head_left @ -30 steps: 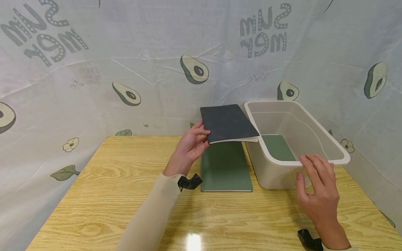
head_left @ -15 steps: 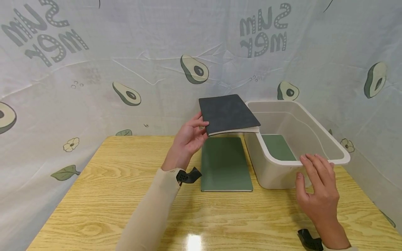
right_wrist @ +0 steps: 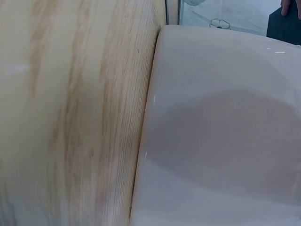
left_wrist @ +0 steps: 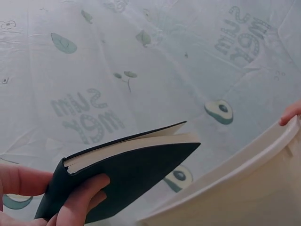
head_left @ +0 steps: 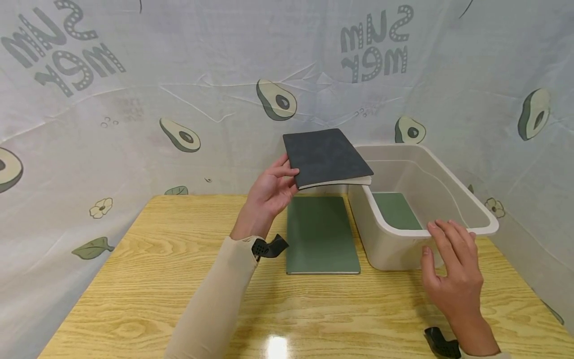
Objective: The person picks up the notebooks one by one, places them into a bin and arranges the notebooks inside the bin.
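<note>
My left hand (head_left: 271,192) grips a dark notebook (head_left: 327,157) by its left edge, thumb above and fingers underneath. The notebook is held raised and nearly flat, its right front corner over the left rim of a white plastic bin (head_left: 394,249). In the left wrist view the notebook (left_wrist: 131,174) shows its pale pages slightly parted from the cover. My right hand (head_left: 455,271) rests its fingertips on the bin's front rim, fingers fairly straight. Inside the bin lies a green notebook (head_left: 396,212). Another green notebook (head_left: 323,239) lies flat on the table, left of the bin.
The wooden table (head_left: 179,279) extends to the left and front. A pale curtain (head_left: 224,75) printed with avocados hangs behind and on both sides. In the right wrist view the bin's outer wall (right_wrist: 225,122) stands close against the table surface.
My left hand has lifted the dark notebook higher and slightly away from me, uncovering more of the green notebook on the table. The right hand stays on the bin's rim.
</note>
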Demonstrator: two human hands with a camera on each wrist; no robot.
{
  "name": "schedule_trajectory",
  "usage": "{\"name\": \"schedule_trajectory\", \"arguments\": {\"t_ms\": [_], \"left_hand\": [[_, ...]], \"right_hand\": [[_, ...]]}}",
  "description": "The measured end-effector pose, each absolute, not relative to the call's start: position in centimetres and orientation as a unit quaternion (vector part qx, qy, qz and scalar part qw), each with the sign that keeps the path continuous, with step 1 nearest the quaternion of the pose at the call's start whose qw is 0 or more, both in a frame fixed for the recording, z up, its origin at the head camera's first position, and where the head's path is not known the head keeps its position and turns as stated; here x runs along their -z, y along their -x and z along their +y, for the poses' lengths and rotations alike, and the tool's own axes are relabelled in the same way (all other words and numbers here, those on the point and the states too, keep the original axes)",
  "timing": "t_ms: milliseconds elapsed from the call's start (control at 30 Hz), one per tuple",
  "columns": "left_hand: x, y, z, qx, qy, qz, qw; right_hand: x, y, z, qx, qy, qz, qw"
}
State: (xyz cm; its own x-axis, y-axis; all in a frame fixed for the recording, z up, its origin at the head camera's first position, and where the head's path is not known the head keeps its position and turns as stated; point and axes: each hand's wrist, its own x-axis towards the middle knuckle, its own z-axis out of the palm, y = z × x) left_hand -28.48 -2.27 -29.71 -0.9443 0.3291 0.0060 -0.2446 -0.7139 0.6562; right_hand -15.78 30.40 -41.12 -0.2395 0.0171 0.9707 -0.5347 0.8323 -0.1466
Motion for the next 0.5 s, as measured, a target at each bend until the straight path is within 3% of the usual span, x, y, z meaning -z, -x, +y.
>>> {"name": "schedule_trajectory", "arguments": {"t_ms": [500], "left_hand": [[30.41,28.94,-1.51,-0.916,-0.05,0.369,0.147]], "right_hand": [[41.19,15.79,30.34,-0.233,-0.167,-0.753,0.592]]}}
